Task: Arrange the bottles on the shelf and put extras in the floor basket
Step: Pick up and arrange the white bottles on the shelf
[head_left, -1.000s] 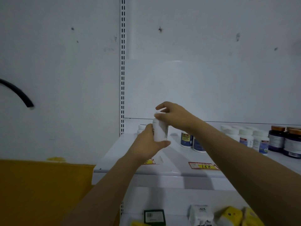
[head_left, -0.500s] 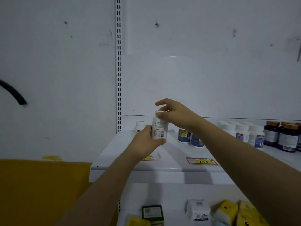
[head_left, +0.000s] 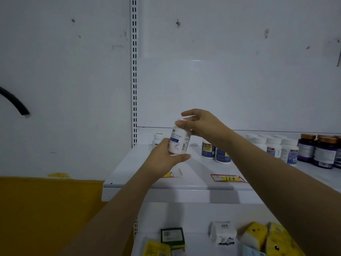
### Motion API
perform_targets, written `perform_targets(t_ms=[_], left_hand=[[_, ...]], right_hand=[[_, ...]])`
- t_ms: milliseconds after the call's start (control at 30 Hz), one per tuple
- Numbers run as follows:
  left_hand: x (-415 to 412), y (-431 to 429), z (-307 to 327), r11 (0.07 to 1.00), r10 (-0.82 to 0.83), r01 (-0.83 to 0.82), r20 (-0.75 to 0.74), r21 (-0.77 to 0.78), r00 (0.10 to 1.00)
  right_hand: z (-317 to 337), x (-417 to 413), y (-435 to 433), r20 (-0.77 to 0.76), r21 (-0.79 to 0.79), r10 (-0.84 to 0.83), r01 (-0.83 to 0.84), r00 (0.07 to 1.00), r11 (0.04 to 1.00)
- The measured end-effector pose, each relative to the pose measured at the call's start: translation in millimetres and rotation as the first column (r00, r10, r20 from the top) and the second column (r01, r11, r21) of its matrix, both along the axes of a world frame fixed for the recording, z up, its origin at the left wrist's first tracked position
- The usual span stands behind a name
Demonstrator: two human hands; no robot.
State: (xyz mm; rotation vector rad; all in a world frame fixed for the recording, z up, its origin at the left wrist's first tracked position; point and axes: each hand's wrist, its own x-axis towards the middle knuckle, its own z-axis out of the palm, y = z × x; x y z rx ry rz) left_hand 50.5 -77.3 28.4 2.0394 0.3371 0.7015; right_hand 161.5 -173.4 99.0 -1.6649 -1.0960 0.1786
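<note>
I read both forearms as bare and extended forward, converging at centre frame. Left hand [head_left: 164, 159]: enters from below, fingers wrapped round the lower body of the white bottle [head_left: 178, 143], thumb lying across its base. Right hand [head_left: 204, 126]: enters from the right, above the left, fingertips [head_left: 180, 123] pinching the bottle's top, index finger raised clear.

The left hand [head_left: 162, 160] wraps its fingers round the bottom of a white bottle [head_left: 178, 143]. The right hand [head_left: 203, 124] pinches its cap on top. Just right of the fingers, two blue bottles [head_left: 208, 150] stand on the white shelf [head_left: 193, 182].
</note>
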Motion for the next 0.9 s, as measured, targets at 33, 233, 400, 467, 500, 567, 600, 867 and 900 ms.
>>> perform_targets(t_ms=[33, 233, 400, 467, 500, 567, 600, 867, 900], left_hand=[[0, 0, 0, 1.000, 0.013, -0.013, 0.020, -0.006, 1.000], [-2, -6, 1, 0.998, -0.041, 0.042, 0.028, -0.056, 0.999], [-8, -6, 5, 0.984, -0.118, 0.122, 0.040, -0.127, 0.992], [-7, -9, 6, 0.985, -0.109, 0.115, 0.052, -0.131, 0.993], [-6, -11, 6, 0.986, -0.103, 0.109, 0.047, -0.129, 0.994], [-6, -12, 5, 0.982, -0.113, 0.117, 0.035, -0.148, 0.993], [-6, -11, 4, 0.975, -0.134, 0.137, 0.031, -0.175, 0.991], [-7, -10, 4, 0.971, -0.150, 0.156, 0.048, -0.179, 0.988], [-8, -11, 4, 0.972, -0.153, 0.159, 0.050, -0.172, 0.987]], right_hand=[[-2, -1, 0, -0.046, 0.028, 0.025, -0.024, 0.999, 0.999], [-9, -1, -3, -0.183, 0.092, 0.122, -0.107, 0.975, 0.990], [-10, 0, -6, -0.336, 0.181, 0.227, -0.174, 0.914, 0.968], [-12, -3, -8, -0.342, 0.159, 0.232, -0.187, 0.911, 0.969], [-12, -4, -8, -0.327, 0.143, 0.214, -0.176, 0.920, 0.974], [-11, -5, -11, -0.305, 0.143, 0.191, -0.154, 0.933, 0.978], [-10, -4, -12, -0.305, 0.156, 0.194, -0.152, 0.932, 0.976], [-11, -4, -14, -0.313, 0.149, 0.216, -0.177, 0.925, 0.973], [-12, -5, -14, -0.298, 0.126, 0.196, -0.165, 0.934, 0.978]])
